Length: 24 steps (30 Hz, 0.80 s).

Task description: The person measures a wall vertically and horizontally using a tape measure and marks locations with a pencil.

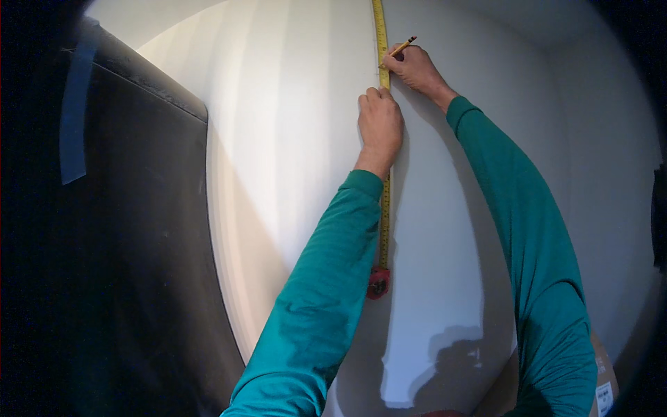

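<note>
Gripping a pencil [403, 46], the right hand [417, 69] is up against the tape [385, 208], fingers closed round the pencil, which slopes down to the left toward the tape. Tape's running up and down the white wall [299, 104], with its red case [379, 283] at the low end. Left hand [381, 128] is on the tape just below the right one, fingers bent, back of the hand to us, so can't tell if it's pinching or just pressing. Big black panel [146, 222] off to the left, blue strip [74, 132] on it.
</note>
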### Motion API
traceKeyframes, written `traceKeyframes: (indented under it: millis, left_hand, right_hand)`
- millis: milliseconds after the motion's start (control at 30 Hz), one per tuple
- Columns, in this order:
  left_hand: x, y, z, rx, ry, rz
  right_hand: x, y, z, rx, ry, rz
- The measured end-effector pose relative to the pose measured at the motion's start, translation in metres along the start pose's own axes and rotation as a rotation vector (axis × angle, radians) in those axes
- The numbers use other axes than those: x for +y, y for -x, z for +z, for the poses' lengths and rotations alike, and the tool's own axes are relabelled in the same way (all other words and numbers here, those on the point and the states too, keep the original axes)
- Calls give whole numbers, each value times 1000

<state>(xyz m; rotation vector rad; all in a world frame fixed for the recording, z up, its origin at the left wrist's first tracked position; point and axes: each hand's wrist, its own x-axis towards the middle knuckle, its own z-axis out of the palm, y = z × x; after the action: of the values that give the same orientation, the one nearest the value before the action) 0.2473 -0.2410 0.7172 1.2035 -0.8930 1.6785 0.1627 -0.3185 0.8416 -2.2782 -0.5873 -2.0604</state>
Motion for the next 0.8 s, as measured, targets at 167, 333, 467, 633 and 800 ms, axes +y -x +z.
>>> traceKeyframes:
  millis: [167,333,467,633,800]
  left_hand:
    - [3,-1,1,-25,-22,-15]
    - [1,-2,0,-39,-22,-1]
    - [0,-2,1,-41,-11,8]
    - [0,-3,3,-30,-5,12]
    - [5,-3,0,-56,-25,0]
  right_hand:
    - [4,-2,-1,-34,32,8]
    - [3,-2,-1,-26,56,-24]
    - [-3,-1,-2,-44,100,15]
    - [-4,1,-4,-30,90,-16]
    - [1,-2,-3,-25,117,1]
